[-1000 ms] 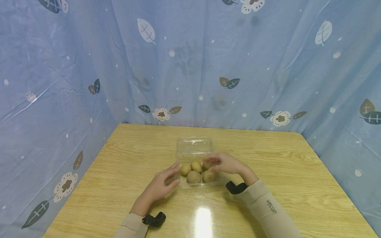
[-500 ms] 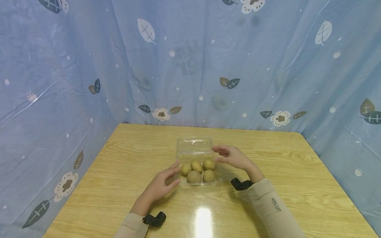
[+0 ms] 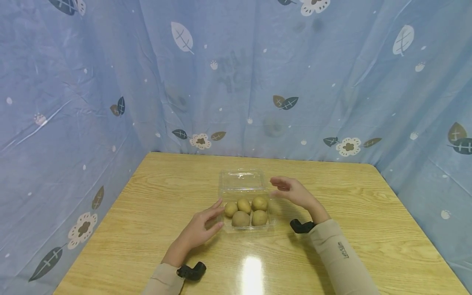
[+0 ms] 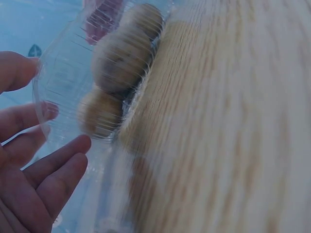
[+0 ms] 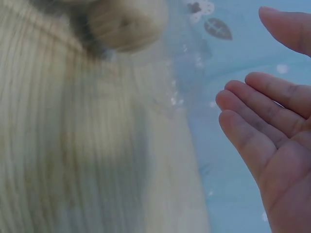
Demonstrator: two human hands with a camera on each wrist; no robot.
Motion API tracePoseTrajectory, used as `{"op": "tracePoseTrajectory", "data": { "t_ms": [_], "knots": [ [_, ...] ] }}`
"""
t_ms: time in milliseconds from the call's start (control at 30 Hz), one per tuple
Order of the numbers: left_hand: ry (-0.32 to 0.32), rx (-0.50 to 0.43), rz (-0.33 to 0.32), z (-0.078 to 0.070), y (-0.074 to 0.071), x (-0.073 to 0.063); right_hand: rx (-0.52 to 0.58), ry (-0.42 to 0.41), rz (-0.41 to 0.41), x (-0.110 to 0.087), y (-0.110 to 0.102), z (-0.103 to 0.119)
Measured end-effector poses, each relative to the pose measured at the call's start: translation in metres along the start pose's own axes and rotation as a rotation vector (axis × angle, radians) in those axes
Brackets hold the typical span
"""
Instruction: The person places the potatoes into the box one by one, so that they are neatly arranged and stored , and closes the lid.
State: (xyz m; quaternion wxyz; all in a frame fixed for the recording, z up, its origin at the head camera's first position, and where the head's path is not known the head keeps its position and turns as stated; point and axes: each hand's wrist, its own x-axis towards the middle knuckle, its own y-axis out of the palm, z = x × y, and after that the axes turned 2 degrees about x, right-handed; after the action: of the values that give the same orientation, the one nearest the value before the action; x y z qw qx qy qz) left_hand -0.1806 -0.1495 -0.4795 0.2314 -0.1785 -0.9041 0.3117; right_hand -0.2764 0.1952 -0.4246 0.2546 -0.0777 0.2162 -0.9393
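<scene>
A clear plastic clamshell box lies on the table, its lid folded back away from me. Several yellow-brown potatoes sit inside, among them a larger dull one at the front and a round one at the back right. My left hand is at the box's left side, fingers extended; in the left wrist view its fingertips touch or nearly touch the clear wall. My right hand hovers to the right of the box near the hinge, fingers loosely bent and holding nothing.
The wooden table extends on both sides of the box. A blue patterned curtain closes off the back and both sides. Each wrist wears a black camera mount, such as the left one.
My right hand has lifted off the back-right potato and moved right and away from me, uncovering that potato. The left hand has stayed in place.
</scene>
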Motion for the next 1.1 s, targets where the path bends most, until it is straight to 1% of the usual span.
{"op": "tracePoseTrajectory", "data": {
  "t_ms": [367,567,667,867,1100],
  "knots": [
    [0.014,-0.001,-0.001,-0.002,-0.001,0.000,0.003,0.108,-0.030,0.007,0.000,-0.020],
    [0.013,-0.001,-0.001,-0.002,-0.001,0.000,0.001,0.103,-0.020,0.011,0.001,-0.026],
    [0.011,-0.007,0.001,-0.001,-0.001,0.000,-0.027,0.100,-0.018,0.014,0.003,-0.028],
    [0.014,0.001,-0.001,0.000,0.000,0.000,-0.036,0.142,-0.012,0.021,0.005,-0.027],
    [0.018,0.001,-0.002,0.001,0.000,0.000,-0.032,0.163,0.025,0.024,0.005,-0.026]
  ]
}}
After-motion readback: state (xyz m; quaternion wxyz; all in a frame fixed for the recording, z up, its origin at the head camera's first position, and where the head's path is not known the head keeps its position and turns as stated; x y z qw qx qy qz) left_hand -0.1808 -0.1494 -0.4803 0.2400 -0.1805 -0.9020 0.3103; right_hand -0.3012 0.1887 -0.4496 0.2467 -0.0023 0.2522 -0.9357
